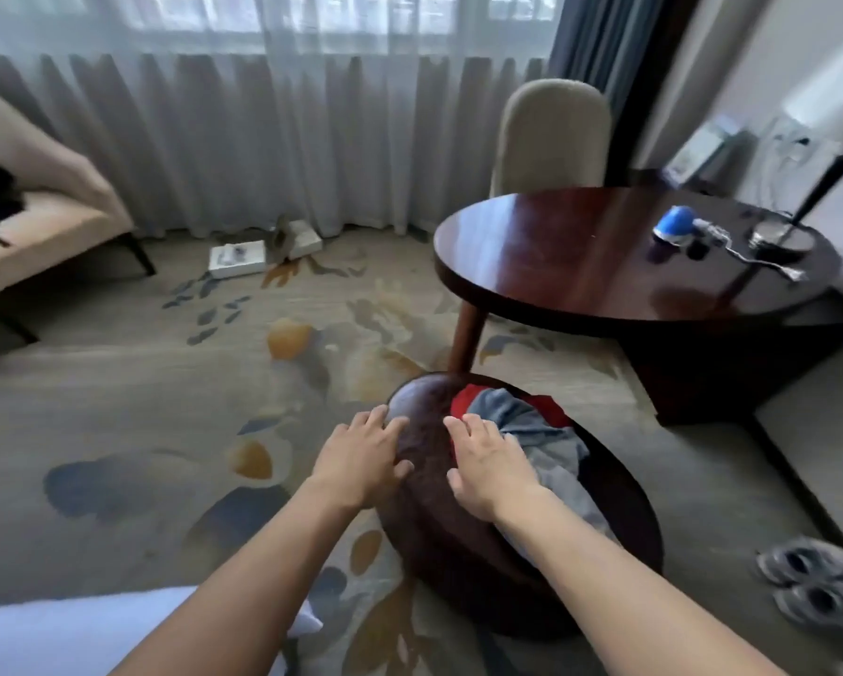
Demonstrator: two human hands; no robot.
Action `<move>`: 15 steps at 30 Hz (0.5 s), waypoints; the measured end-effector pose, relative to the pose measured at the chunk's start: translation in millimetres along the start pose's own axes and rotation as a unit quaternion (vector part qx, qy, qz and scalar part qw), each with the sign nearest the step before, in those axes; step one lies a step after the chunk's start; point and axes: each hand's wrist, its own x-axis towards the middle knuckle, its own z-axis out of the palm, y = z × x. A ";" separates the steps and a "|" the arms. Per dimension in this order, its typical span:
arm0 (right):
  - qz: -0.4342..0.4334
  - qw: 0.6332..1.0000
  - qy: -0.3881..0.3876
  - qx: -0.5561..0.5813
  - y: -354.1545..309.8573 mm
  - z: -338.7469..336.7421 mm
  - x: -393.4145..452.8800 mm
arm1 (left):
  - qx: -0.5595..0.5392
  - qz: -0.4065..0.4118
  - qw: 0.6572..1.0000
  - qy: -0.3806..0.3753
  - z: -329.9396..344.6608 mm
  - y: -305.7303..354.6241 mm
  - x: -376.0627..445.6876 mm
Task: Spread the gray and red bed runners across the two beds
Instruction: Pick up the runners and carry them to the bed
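A crumpled heap of gray cloth [539,431] with red cloth [465,400] showing at its far edge lies in the seat of a dark brown round chair [434,519] on the carpet. My left hand [361,453] rests with spread fingers on the chair's rounded back. My right hand [482,463] lies with fingers apart at the left edge of the gray cloth, touching it without gripping. My right forearm covers part of the cloth. A white bed corner [68,636] shows at the bottom left.
A round dark wooden table [580,265] stands just beyond the chair, carrying a blue object [670,226] and a lamp base [780,236]. A beige chair [553,139] stands behind it. A beige bench [34,236] sits left. Boxes [239,258] lie by the curtain, slippers [809,583] at right.
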 end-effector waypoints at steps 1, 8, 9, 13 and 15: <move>0.021 1.000 -0.003 0.005 19.5 2.0 -1.5 | 0.006 0.020 1.000 -0.002 -1.6 14.8 16.9; 0.147 0.988 -0.032 0.021 140.9 20.6 3.2 | 0.048 0.139 0.988 -0.047 11.0 97.7 130.7; 0.164 0.986 -0.036 0.021 154.3 22.7 7.0 | 0.055 0.151 0.985 -0.056 13.6 104.7 148.1; 0.214 0.974 -0.061 0.029 197.0 35.8 27.9 | 0.087 0.198 0.973 -0.078 23.6 124.4 214.2; 0.229 0.970 -0.069 0.035 213.4 45.9 42.1 | 0.096 0.219 0.967 -0.092 32.1 132.9 240.0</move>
